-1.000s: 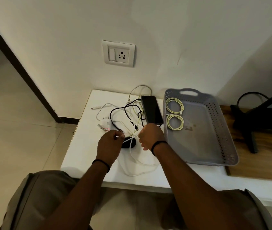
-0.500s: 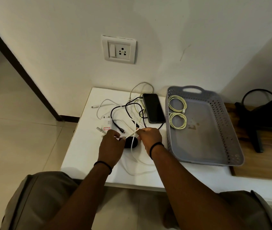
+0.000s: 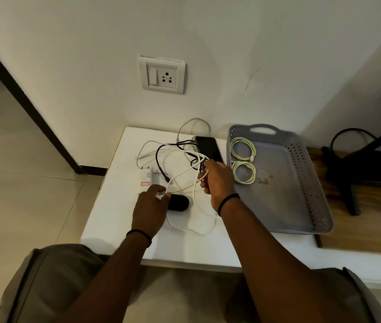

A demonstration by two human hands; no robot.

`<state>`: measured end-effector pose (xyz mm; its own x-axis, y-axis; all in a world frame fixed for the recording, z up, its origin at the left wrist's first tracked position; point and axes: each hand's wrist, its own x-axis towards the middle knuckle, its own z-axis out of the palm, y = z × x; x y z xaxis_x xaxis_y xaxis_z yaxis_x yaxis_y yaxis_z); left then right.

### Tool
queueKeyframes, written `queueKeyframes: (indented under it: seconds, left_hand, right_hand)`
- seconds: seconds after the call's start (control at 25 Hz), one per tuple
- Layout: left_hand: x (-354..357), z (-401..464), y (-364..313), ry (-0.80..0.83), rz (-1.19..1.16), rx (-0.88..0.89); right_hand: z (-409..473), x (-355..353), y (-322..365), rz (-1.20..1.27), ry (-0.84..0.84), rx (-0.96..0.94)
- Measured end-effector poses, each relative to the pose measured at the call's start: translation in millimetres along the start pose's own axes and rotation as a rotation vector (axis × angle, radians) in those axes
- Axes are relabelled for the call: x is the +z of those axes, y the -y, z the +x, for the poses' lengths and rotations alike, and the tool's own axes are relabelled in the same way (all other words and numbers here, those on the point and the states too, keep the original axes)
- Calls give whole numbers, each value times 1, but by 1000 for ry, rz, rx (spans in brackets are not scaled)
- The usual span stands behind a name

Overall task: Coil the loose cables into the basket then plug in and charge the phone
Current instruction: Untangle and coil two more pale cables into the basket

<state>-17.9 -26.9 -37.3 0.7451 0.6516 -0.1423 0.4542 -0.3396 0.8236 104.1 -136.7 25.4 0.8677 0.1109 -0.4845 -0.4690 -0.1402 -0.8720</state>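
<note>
White cable (image 3: pixel 186 173) between both hands (image 3: pixel 217 180)

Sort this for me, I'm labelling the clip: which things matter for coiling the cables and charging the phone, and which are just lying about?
Job:
left hand and right hand, both gripping the white cable
black cable
two coiled cables
basket
phone
white charger
wall socket

Lying about:
black oval case
dark stand
</note>
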Motion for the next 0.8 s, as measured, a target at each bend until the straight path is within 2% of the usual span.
queueKeyframes:
  seconds: [0.12, 0.28, 0.36, 0.56, 0.72, 0.8]
  left_hand:
    - [-1, -1, 2, -23, 46, 27]
    - [0, -2, 4, -24, 56, 5]
    - [1, 0, 5, -11, 58, -10]
    - [6, -4, 7, 23, 36, -72]
    - [6, -5, 5, 13, 225, -189]
    - [3, -6, 1, 83, 103, -305]
  right_hand:
    - [-1, -4, 11, -47, -36, -126]
    - [-10, -18, 18, -281, -142, -380]
    - [-19, -25, 23, -297, -141, -479]
    - [-38, -32, 47, -227, -36, -663]
    - [-56, -33, 74, -155, 125, -723]
    - [-67, -35, 88, -138, 196, -738]
